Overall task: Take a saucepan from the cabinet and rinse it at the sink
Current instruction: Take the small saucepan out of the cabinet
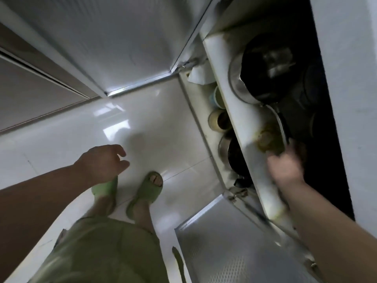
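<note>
Looking straight down at a glossy white tiled floor, with a closed cabinet front along the far left. Left hand hanging loose over the floor, fingers half curled, thumb apart, gripping nothing; directly under it a green slipper, and just beside that a second green slipper, olive shorts below. Further right, two ribbed metal cabinet doors swung open, one at the top and one at the bottom. Between them the open cabinet, its white shelf edge running diagonally; on the lower level a few pale mugs and a dark pan, on the upper level a dark lidded pot nested in a steel bowl. Just right of the shelf edge, a steel-rimmed saucepan, lying immediately above the right hand and well apart from the left. Right hand motion-blurred, reaching into the cabinet at the near end of the saucepan, fingers smeared against its lower rim; impossible to tell how far open, or whether anything is yet gripped.
</note>
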